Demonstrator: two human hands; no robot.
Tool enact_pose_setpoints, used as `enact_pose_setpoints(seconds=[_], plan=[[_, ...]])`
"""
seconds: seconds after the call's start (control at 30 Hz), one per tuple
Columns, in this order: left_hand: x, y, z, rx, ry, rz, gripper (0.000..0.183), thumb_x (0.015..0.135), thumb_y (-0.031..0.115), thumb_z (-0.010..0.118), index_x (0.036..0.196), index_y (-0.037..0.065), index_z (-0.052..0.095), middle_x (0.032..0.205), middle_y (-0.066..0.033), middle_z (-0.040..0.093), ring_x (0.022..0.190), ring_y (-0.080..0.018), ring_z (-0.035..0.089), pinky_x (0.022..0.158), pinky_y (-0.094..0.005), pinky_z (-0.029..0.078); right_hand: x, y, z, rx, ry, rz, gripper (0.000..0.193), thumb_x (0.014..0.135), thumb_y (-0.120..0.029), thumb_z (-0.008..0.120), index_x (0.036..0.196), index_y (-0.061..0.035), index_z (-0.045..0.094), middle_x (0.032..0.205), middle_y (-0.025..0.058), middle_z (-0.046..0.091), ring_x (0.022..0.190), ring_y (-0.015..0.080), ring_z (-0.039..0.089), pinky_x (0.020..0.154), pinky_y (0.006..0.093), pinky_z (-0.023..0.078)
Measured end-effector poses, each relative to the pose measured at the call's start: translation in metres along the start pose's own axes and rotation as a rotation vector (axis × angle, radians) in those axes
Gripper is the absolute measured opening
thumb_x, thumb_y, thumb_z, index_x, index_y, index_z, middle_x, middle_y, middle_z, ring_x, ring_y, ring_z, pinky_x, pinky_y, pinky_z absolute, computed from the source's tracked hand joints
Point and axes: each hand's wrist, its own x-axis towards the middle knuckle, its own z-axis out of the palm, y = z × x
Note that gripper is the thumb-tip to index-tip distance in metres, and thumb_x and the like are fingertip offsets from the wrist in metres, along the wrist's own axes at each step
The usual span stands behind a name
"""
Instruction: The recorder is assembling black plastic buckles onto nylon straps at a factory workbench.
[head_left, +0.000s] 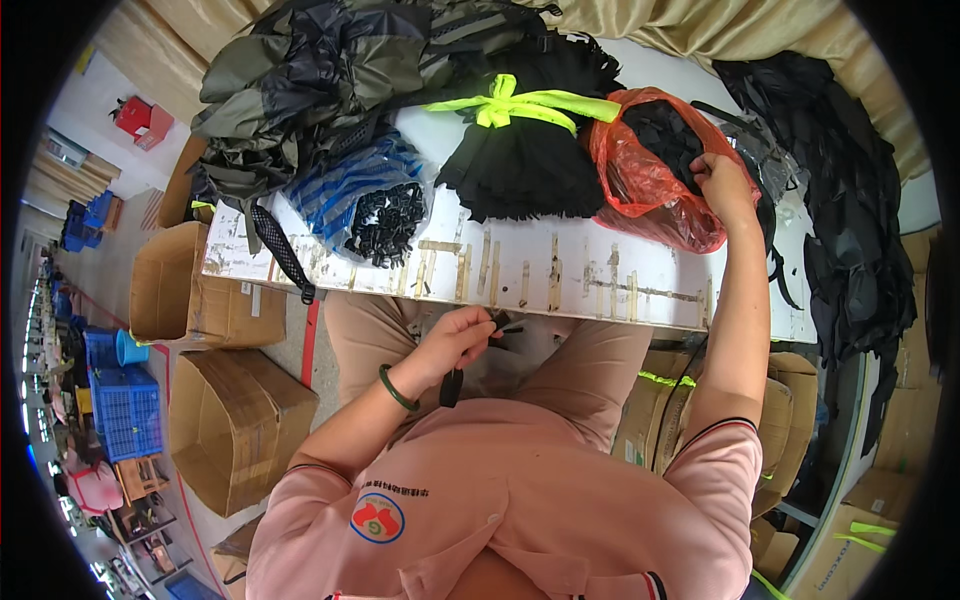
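Black bundle (520, 185): our landmark, lying on the white table (440, 275), cinched with a yellow-green band (497, 112).
Left hand (455, 343): on our side of the bundle, thumb and fingers pinched around a small dark piece (507, 324); below the hand hangs a black strip (451, 388), and we cannot tell whether the two join.
Right hand (724, 184): right of the bundle, fingers curled narrow among black pieces (658, 135); we cannot tell whether it grips one.
Red bag (665, 222): just right of the bundle, holding those pieces.
Blue-striped bag (335, 195): left of the bundle, small black fittings (385, 225) showing inside.
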Motion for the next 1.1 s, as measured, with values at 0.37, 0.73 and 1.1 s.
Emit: enact_pose_setpoints(seconds=[0.37,0.73,1.1], plan=[[0.006,0.004,0.0,-0.116,0.041,-0.01,0.014,0.095,0.016,0.049,0.086,0.006,0.051,0.055,0.0029,0.042,0.041,-0.0046,0.031,0.04,-0.0198,0.023,-0.071,-0.045,-0.01,0.043,0.494,-0.23,0.015,0.082,-0.004,0.057,0.097,-0.0032,0.061,0.09,0.0146,0.062,0.08,0.0279,0.063,0.07,0.0362,0.048],[0.007,-0.005,-0.002,-0.181,0.065,-0.081,0.014,0.093,0.016,0.052,0.084,0.007,0.051,0.055,0.0022,0.043,0.041,-0.0051,0.031,0.04,-0.0202,0.023,-0.16,-0.098,0.083,0.911,-0.195,-0.086,0.013,0.081,0.002,0.062,0.091,-0.0065,0.066,0.082,-0.0022,0.06,0.069,0.005,0.05,0.062,0.0197,0.04],[0.006,-0.01,-0.003,-0.156,0.045,-0.183,0.008,0.092,0.013,0.051,0.086,0.007,0.05,0.057,0.003,0.04,0.043,-0.0046,0.031,0.04,-0.0198,0.023,-0.213,-0.11,0.157,0.848,-0.449,-0.3,0.017,0.076,0.007,0.063,0.089,-0.0024,0.065,0.079,0.0056,0.058,0.068,0.0136,0.053,0.06,0.0237,0.042]])
